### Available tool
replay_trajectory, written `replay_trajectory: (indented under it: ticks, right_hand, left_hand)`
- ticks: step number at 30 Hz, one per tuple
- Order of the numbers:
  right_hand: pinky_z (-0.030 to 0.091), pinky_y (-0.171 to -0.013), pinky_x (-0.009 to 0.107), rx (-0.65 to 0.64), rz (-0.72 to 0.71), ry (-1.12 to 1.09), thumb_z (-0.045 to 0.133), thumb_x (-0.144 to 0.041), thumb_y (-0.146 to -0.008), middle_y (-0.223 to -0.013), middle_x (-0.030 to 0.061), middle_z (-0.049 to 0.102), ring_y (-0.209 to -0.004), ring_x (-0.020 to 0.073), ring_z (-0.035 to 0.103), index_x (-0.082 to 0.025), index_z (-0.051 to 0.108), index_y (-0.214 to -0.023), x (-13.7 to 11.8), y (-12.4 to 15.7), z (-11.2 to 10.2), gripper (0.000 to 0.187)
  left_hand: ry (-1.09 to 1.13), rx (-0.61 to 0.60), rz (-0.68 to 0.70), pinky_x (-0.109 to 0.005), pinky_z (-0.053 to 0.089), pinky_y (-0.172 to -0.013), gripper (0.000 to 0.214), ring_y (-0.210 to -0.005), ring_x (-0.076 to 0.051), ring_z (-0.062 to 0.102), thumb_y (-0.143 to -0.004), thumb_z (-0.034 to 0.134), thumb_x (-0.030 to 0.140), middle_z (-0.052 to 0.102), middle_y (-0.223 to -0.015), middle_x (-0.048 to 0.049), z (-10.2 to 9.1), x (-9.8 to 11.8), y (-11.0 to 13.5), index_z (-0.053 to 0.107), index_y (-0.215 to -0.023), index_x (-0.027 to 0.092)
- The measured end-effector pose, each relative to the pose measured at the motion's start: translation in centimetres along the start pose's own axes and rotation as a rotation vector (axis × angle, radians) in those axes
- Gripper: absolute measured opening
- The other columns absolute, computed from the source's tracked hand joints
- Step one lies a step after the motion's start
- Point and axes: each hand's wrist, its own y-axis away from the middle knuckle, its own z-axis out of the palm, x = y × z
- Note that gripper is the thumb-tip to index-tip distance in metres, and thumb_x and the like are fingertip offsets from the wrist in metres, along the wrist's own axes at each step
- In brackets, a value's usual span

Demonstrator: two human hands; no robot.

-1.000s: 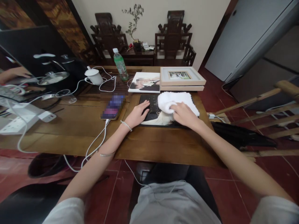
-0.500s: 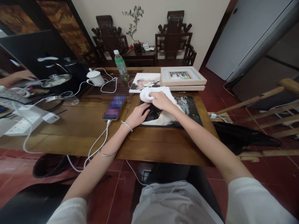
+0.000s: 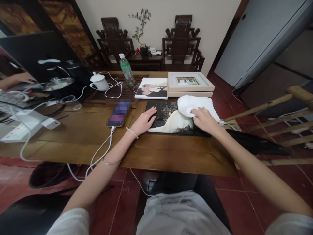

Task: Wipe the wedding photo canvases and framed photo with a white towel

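A dark photo panel (image 3: 166, 112) with a long white dress pictured on it lies flat on the wooden table (image 3: 156, 151). My left hand (image 3: 144, 120) rests on the panel's left edge with its fingers stretched out, holding nothing. Bunched in my right hand (image 3: 204, 120) is a white towel (image 3: 192, 105), pressed onto the right part of the panel. The towel and hand hide the panel's right side. Just behind lie a white-edged photo panel (image 3: 152, 88) and a stack of light wooden picture frames (image 3: 190, 81).
Left of my left hand lies a phone (image 3: 119, 112) on a charging cable. Further left are a white power strip (image 3: 23, 127), a lidded white cup (image 3: 99, 81) and a dark pot (image 3: 58, 87). A green-labelled bottle (image 3: 127, 71) stands behind. Another person's hand (image 3: 24, 78) is at far left.
My right hand has slid the towel rightward across the panel, from its upper middle to its right side. The white dress in the picture now shows more. My left hand has stayed in place.
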Motion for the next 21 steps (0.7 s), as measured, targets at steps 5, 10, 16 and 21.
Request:
replay_trajectory:
  ticks: [5,10,16,21]
  right_hand:
    - [0.032,-0.107,0.061,-0.022,-0.116,-0.023,0.041,-0.004,-0.070,-0.125,0.0199,0.062,-0.132,0.0332,0.045,-0.014,0.068,-0.092,-3.7,6.9,-0.6,0.037]
    - [0.031,-0.108,0.062,-0.058,-0.198,-0.084,0.043,-0.004,-0.067,-0.128,0.0142,0.062,-0.133,0.0319,0.044,-0.021,0.069,-0.088,-5.9,10.4,-1.4,0.037]
    - [0.043,-0.098,0.051,-0.065,-0.059,-0.043,0.041,-0.005,-0.067,-0.118,0.0134,0.068,-0.114,0.0319,0.058,-0.020,0.069,-0.087,-3.2,5.6,-1.5,0.038]
    - [0.044,-0.079,0.039,-0.017,0.037,0.063,0.040,-0.009,-0.071,-0.088,0.0144,0.070,-0.085,0.0298,0.062,-0.015,0.069,-0.092,1.0,0.0,-0.9,0.037]
  left_hand:
    - [-0.007,-0.013,-0.012,-0.047,0.034,-0.114,0.043,-0.136,-0.026,0.043,-0.096,0.039,0.032,0.053,-0.140,-0.0162,-0.1,0.1,0.0,0.057,-0.127,0.009]
    - [-0.020,-0.019,-0.013,-0.048,0.034,-0.114,0.042,-0.136,-0.026,0.044,-0.095,0.039,0.030,0.053,-0.140,-0.0155,-0.2,0.3,0.0,0.057,-0.127,0.010]
    - [0.018,0.000,-0.002,-0.049,0.035,-0.113,0.041,-0.135,-0.027,0.045,-0.095,0.041,0.033,0.055,-0.138,-0.0151,-0.2,0.1,-0.1,0.059,-0.125,0.012]
    - [0.016,0.001,0.003,-0.048,0.035,-0.114,0.041,-0.135,-0.026,0.044,-0.096,0.041,0.033,0.054,-0.138,-0.0166,-0.1,0.0,-0.1,0.058,-0.125,0.010]
